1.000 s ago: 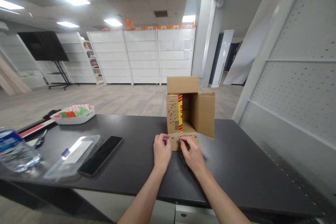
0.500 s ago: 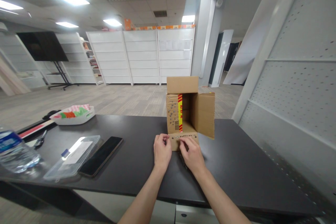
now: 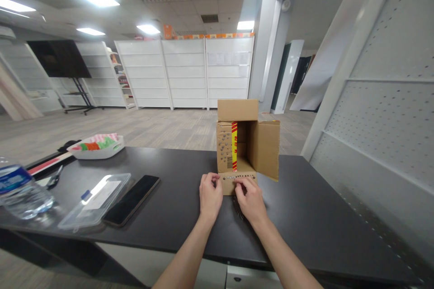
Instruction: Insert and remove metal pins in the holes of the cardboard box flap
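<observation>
A cardboard box [image 3: 225, 146] stands on the dark table with its opening facing me and its flaps spread. The lower flap [image 3: 229, 188] hangs forward and carries a row of small holes, some with grey dots in them. My left hand [image 3: 210, 195] is closed at that flap's left edge, thumb and forefinger against the cardboard. Over the flap's middle, just below the row, my right hand [image 3: 251, 198] is pinched; whatever sits between its fingertips is too small to make out. Several thin dark pieces [image 3: 238, 208] lie partly hidden beside my right hand.
Left of my arms lie a black phone [image 3: 132, 201] and a clear plastic case [image 3: 96, 201]. Farther left are a water bottle [image 3: 23, 192], scissors [image 3: 54, 178] and a white basket [image 3: 98, 152] with colourful contents. A perforated panel [image 3: 383, 113] rises along the right.
My right hand has shifted slightly right along the flap, and more of the thin dark pieces shows beside it. My left hand stays at the flap's edge. The view has turned slightly.
</observation>
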`<state>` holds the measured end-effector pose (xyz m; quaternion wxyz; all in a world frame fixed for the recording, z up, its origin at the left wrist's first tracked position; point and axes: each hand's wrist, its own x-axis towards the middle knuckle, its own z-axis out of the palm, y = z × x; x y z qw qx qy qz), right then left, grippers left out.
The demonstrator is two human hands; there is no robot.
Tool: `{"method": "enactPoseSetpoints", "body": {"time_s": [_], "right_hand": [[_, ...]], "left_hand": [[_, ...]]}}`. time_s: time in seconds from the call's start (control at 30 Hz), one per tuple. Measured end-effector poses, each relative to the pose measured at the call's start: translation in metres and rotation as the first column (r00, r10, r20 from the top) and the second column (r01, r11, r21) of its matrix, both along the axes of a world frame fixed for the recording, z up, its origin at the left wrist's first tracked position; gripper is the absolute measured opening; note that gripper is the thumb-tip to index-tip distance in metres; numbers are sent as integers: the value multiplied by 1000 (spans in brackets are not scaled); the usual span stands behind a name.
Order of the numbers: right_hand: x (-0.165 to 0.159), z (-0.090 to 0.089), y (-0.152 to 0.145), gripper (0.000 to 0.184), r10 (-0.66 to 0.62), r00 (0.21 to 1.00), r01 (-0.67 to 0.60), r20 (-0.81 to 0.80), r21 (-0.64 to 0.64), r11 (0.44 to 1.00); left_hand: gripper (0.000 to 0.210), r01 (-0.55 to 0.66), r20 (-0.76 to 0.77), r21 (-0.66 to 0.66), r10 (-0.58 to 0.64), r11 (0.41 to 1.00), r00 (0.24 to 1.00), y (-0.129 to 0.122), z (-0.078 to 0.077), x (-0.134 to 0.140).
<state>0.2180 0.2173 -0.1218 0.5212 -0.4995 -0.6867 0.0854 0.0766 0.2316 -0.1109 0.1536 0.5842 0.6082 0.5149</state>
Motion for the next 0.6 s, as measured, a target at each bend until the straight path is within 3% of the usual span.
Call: {"method": "enactPoseSetpoints", "body": {"time_s": [0.2, 0.4, 0.6], "right_hand": [[7, 4, -11, 21, 30, 999, -28, 32, -65, 997], [20, 9, -35, 22, 142, 973, -115, 184, -149, 982], [22, 8, -54, 22, 155, 934, -115, 322, -141, 983]], "left_hand": [[15, 4, -2, -7, -4, 1000, 1000, 0, 1, 0], [15, 11, 5, -5, -11, 1000, 1000, -1, 2, 0], [16, 9, 16, -2, -9, 1000, 1000, 0, 2, 0]]}}
